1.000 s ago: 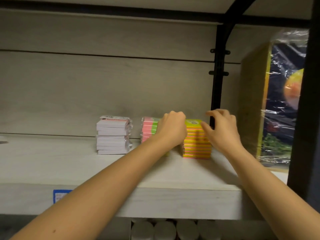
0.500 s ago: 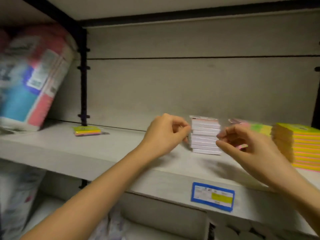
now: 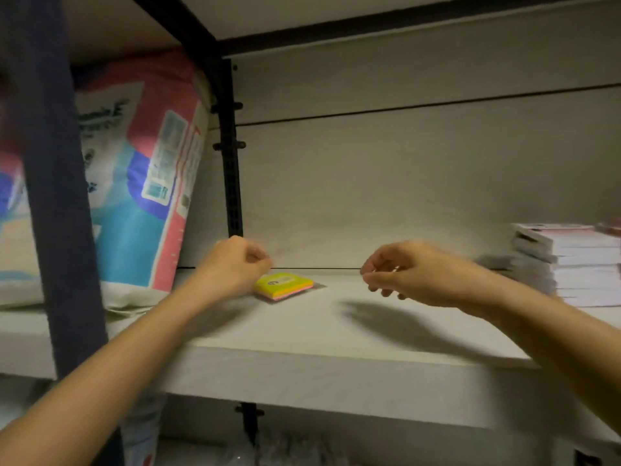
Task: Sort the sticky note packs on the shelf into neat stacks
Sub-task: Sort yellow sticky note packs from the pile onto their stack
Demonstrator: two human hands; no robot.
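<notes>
Yellow on top, with orange and pink layers beneath, the stray sticky note pack (image 3: pixel 284 285) lies flat and alone on the shelf (image 3: pixel 302 348). It sits just at 3 o'clock of your left hand (image 3: pixel 232 267), well apart from the white stack (image 3: pixel 571 264) at the far 3 o'clock edge.

Your left fingers are curled into a fist, empty. Your right hand (image 3: pixel 413 274), at 3 o'clock of the pack, hangs loosely bent, thumb near forefinger, holding nothing.

I judge you are fetching this loner: uncurl the left fingers, pinch its edges, and carry it toward 3 o'clock.

Half a second ago both hands flanked the white stack; they have since shifted toward 9 o'clock.
</notes>
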